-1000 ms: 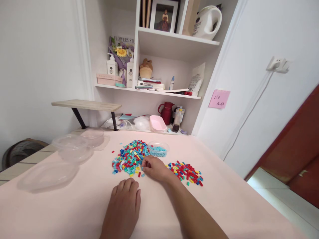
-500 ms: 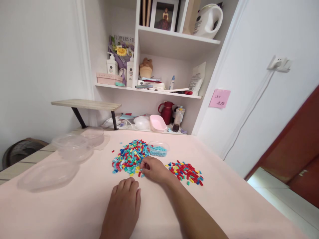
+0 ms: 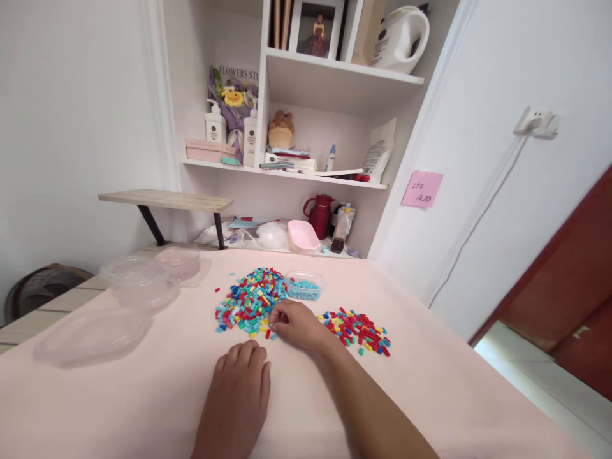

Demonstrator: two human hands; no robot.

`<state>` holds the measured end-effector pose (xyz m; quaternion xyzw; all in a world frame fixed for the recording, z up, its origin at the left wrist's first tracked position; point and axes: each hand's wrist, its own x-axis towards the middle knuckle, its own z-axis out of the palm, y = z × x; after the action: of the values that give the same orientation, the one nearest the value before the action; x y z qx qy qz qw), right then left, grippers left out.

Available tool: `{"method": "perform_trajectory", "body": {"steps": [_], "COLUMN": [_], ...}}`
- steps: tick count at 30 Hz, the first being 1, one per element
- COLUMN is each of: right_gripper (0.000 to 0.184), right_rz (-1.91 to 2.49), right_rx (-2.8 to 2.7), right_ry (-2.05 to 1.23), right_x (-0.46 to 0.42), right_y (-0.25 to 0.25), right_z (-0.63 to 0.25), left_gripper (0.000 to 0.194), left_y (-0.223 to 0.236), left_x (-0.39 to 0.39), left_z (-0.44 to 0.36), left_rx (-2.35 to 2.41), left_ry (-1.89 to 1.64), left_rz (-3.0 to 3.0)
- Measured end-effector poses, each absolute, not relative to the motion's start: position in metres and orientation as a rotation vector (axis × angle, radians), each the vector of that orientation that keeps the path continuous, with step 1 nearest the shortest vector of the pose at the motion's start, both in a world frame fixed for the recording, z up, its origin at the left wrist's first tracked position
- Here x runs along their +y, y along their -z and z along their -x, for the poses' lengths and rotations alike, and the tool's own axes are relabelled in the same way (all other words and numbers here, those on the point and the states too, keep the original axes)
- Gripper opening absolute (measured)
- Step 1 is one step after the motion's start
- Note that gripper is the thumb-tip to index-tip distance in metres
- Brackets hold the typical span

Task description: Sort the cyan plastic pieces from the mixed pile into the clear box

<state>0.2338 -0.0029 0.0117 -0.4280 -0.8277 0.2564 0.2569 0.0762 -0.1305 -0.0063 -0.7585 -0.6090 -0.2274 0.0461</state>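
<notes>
A mixed heap of small toy bricks, in red, blue, yellow, green and light blue, lies on the pink table cover. At the heap's near right edge is my right hand, fingers curled and thumb and fingertips closed together. Whatever they pinch is too small to make out. Beside these fingertips lie a red brick and a light blue brick. My left hand rests palm down nearer to me, fingers lying flat, holding nothing. Behind my right hand stands a clear tub with light blue bricks inside.
A second pile of bricks, mostly red, is right of my right wrist. Clear plastic containers and a clear lid-like piece lie at left. A pink basin and a red jug stand behind the table below shelves.
My right hand has shifted very slightly at the heap's edge, and a red brick now shows beside its fingertips. My left hand has stayed in place.
</notes>
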Motion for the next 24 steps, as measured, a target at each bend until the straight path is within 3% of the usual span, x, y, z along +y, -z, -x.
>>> {"method": "perform_trajectory", "body": {"steps": [6,15,24], "right_gripper": [0.009,0.048,0.038], "right_rz": [1.021,1.000,0.959], "right_rx": [-1.839,-1.189,-1.228], "right_ry": [-1.085,-0.911,-0.870], "right_x": [0.003,0.027,0.024], "right_y": [-0.010,-0.021,-0.022], "right_z": [-0.232,-0.260,-0.261], "left_gripper": [0.029,0.029,0.031], "left_y": [0.004,0.006,0.004], "left_x": [-0.131,-0.133,-0.133], "left_z": [-0.077,-0.077,-0.078], "left_rx": [-1.874,-1.884,-1.909], "left_ry": [0.676,0.722,0.693], "left_rz": [2.324,2.333,2.350]}}
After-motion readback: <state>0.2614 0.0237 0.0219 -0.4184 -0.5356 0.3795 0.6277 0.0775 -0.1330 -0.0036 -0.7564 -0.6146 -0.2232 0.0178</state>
